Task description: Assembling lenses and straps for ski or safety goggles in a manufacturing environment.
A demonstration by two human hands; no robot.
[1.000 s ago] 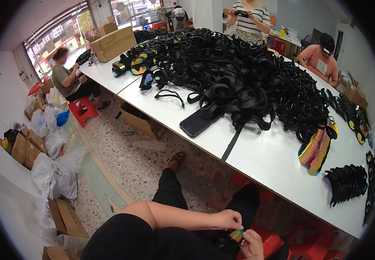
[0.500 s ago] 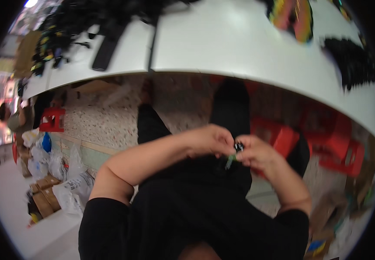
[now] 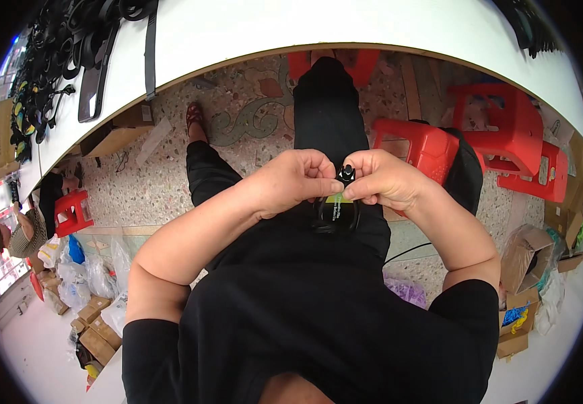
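A seated person in black holds both hands together over the lap. The left hand (image 3: 298, 178) and right hand (image 3: 382, 178) pinch a small black clip (image 3: 347, 174) between their fingertips, with a black strap loop (image 3: 334, 217) and a green tag (image 3: 338, 200) hanging just below. Above lies the white worktop (image 3: 318, 27); red plastic stools (image 3: 500, 135) stand beneath it.

Over the lap, the left hand (image 3: 295, 180) and right hand (image 3: 386, 178) pinch a small black strap loop (image 3: 335, 217) with a green tag (image 3: 336, 200) between their fingertips. Above curves the white tabletop (image 3: 345, 27); red stools (image 3: 487, 131) stand beneath.
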